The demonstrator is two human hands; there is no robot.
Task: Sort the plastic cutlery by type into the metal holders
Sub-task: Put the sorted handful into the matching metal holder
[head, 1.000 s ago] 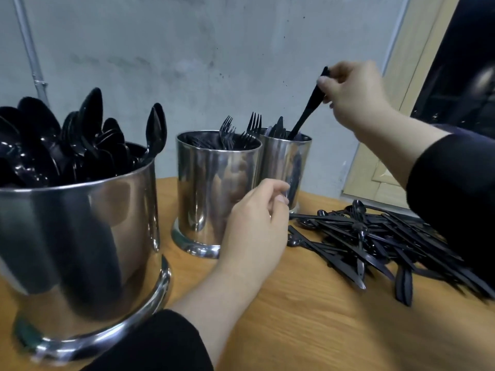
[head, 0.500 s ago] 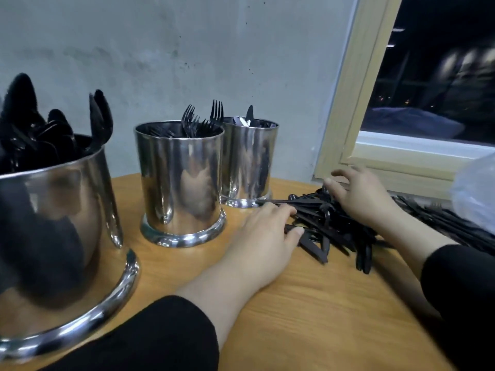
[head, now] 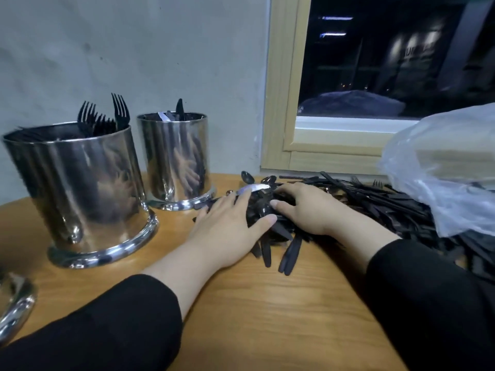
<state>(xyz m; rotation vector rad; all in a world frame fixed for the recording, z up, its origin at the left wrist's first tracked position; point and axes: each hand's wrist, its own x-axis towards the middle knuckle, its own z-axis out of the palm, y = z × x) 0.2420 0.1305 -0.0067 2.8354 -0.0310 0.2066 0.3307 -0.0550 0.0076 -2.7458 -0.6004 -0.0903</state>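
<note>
Hands both down on the cutlery pile on the bench: left hand flat, right hand loosely curled, nothing gripped yet. Next I single out one piece for the fork holder or knife holder.

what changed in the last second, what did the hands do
The right hand let go of the utensil it held over the far holder, dropped to the pile, and now rests on it. The left hand slid from beside the fork holder to the pile's near edge, fingers flat. The camera swung right. Both holders stayed put on the table.
</note>
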